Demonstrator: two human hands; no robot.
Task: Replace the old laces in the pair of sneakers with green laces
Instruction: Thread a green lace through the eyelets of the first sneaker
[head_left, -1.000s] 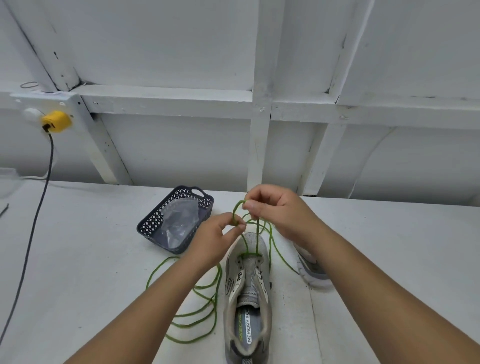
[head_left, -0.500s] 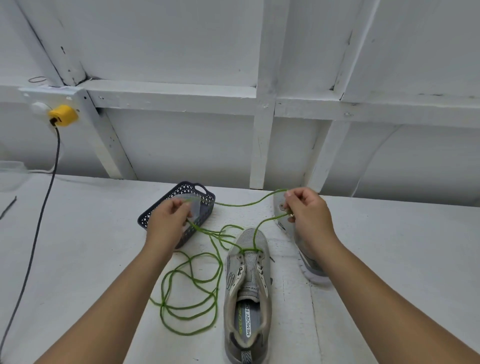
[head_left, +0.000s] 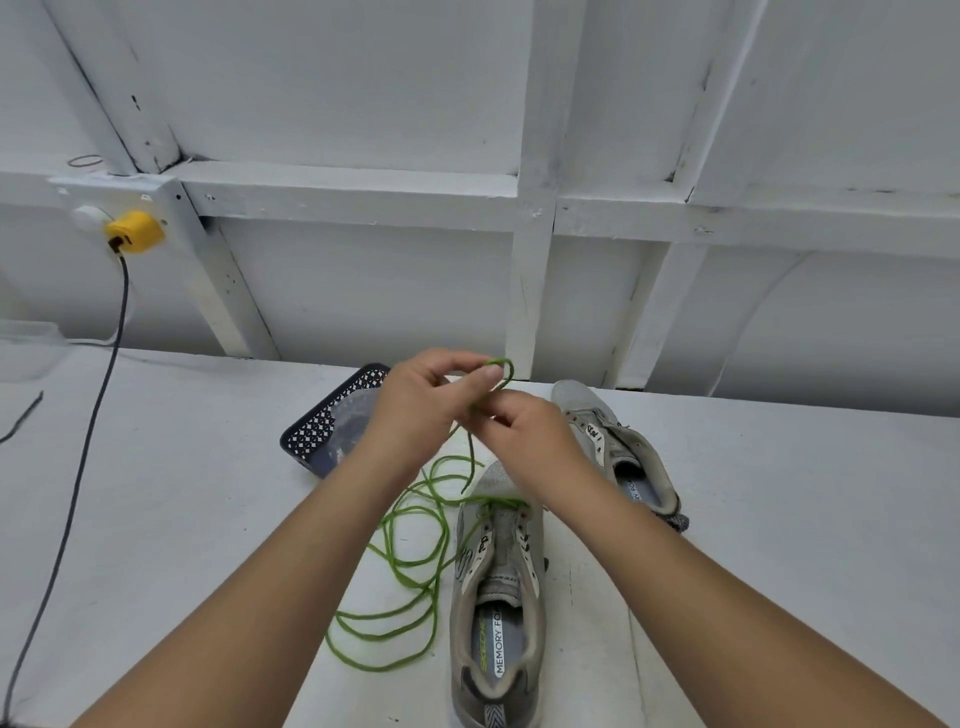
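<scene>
While the green lace (head_left: 415, 566) runs through the front eyelets of the near sneaker (head_left: 498, 597), most of it lies in loose coils on the white table (head_left: 182, 519) at the shoe's nine o'clock, and one strand climbs toward twelve o'clock into both hands. Held close together above the toe of that shoe, the left hand (head_left: 421, 410) and the right hand (head_left: 524, 436) both pinch the lace, and a small green loop arches over the left thumb tip between them. The near sneaker is grey, points toward twelve o'clock and shows a printed insole. The second sneaker (head_left: 618, 447) lies at its one o'clock, also grey, with its toe toward the wall and no lace that can be seen in it. At eleven o'clock of the near shoe, partly behind the left hand, sits a dark basket (head_left: 322, 431) with clear plastic in it. Far off at nine to ten o'clock a yellow plug (head_left: 134, 232) sits in a wall socket, its dark cable (head_left: 83, 467) trailing down across the table.
</scene>
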